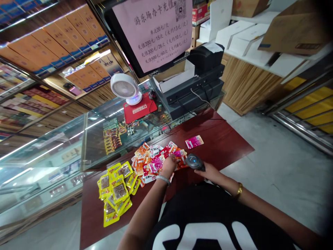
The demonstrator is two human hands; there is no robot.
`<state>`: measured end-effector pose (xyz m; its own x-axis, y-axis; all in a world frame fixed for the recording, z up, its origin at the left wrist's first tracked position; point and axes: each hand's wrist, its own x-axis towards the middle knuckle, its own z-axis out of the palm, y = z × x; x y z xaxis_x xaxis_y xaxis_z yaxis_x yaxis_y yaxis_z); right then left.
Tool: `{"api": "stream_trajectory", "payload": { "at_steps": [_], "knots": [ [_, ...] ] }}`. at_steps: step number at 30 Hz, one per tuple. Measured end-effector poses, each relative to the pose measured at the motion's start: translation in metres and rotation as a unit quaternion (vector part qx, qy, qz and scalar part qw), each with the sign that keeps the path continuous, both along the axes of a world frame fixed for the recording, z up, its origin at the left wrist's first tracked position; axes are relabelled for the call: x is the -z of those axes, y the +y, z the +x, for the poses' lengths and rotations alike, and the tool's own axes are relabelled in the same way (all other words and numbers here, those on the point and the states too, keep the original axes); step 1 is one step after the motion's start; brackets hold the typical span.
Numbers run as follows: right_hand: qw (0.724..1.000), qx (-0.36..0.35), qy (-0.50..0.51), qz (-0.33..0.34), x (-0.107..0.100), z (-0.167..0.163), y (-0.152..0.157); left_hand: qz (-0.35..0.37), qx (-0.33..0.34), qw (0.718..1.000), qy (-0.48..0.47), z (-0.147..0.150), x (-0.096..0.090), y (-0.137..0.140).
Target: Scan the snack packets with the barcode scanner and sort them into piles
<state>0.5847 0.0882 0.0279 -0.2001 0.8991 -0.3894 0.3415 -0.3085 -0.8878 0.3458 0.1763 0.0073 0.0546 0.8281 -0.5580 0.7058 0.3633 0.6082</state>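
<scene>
My right hand (pixel 204 169) is wrapped around the handle of a black barcode scanner (pixel 194 161), which shows a small blue light and points left toward a heap of snack packets. Resting on that heap of red, orange, pink and white snack packets (pixel 157 163), my left hand (pixel 170 165) has its fingers curled against a snack packet (pixel 180 153) at the heap's right side. A single pink snack packet (pixel 194 141) lies apart, beyond the scanner. Several yellow snack packets (pixel 118 191) are piled at the left of the dark red tabletop (pixel 221 132).
A glass display counter (pixel 96 125) adjoins the tabletop's far side. On it stand a small white fan (pixel 125 86), a red mat (pixel 140 108), a monitor with a pink price sheet (pixel 156 31) and a black printer (pixel 206 57). Boxed goods (pixel 65 34) fill shelves behind.
</scene>
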Motion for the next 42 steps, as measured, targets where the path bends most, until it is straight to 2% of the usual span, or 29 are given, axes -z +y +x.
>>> {"api": "stream_trajectory", "payload": {
  "at_steps": [3,5,7,9,13,15,17,19,21,23,24,26,29,31,34,37,40,42],
  "knots": [
    [1.0,-0.014,0.027,0.008,-0.005,-0.004,0.0,0.005,-0.134,0.981,-0.142,-0.001,0.005,0.005],
    [0.999,-0.025,0.045,0.014,-0.008,-0.008,0.001,0.001,-0.222,0.938,-0.267,0.002,0.006,0.006],
    [0.997,-0.038,0.063,0.016,-0.011,-0.013,0.002,-0.003,-0.257,0.905,-0.339,0.004,0.007,0.006],
    [0.996,-0.044,0.076,0.02,-0.014,-0.016,0.002,-0.001,-0.264,0.899,-0.349,0.005,0.008,0.006],
    [0.996,-0.037,0.074,0.02,-0.018,-0.019,0.003,0.003,-0.259,0.911,-0.32,0.009,0.008,0.006],
    [0.996,-0.033,0.077,0.021,-0.016,-0.019,0.002,-0.006,-0.251,0.907,-0.338,0.017,0.007,0.008],
    [0.996,-0.025,0.078,0.023,-0.012,-0.018,0.001,-0.022,-0.224,0.898,-0.377,0.029,0.005,0.013],
    [0.997,-0.015,0.073,0.018,-0.007,-0.017,0.0,-0.025,-0.161,0.907,-0.388,0.04,0.003,0.022],
    [0.998,-0.01,0.067,0.01,-0.001,-0.015,-0.002,0.009,-0.069,0.949,-0.309,0.046,0.0,0.032],
    [0.998,-0.005,0.059,0.005,0.004,-0.014,-0.003,0.079,0.033,0.988,-0.131,0.045,-0.004,0.039],
    [0.999,-0.002,0.052,0.003,0.005,-0.013,-0.003,0.113,0.081,0.99,-0.025,0.042,-0.005,0.041],
    [0.999,0.004,0.035,-0.001,0.007,-0.011,-0.004,0.16,0.158,0.962,0.155,0.032,-0.005,0.04],
    [1.0,0.007,0.023,-0.003,0.008,-0.01,-0.005,0.178,0.214,0.918,0.284,0.02,-0.002,0.034],
    [1.0,0.009,0.023,-0.002,0.007,-0.009,-0.005,0.185,0.231,0.905,0.305,0.015,0.001,0.031],
    [1.0,0.025,0.009,0.003,0.005,-0.009,-0.003,0.167,0.247,0.906,0.3,0.012,0.0,0.03],
    [0.999,0.049,-0.008,0.012,0.003,-0.011,-0.001,0.11,0.222,0.931,0.267,0.01,-0.005,0.031],
    [0.998,0.065,-0.003,0.025,0.0,-0.013,0.002,0.04,0.163,0.966,0.199,0.008,-0.007,0.032],
    [0.997,0.069,0.0,0.032,-0.003,-0.014,0.004,0.018,0.134,0.977,0.163,0.007,-0.005,0.031]
  ]
}}
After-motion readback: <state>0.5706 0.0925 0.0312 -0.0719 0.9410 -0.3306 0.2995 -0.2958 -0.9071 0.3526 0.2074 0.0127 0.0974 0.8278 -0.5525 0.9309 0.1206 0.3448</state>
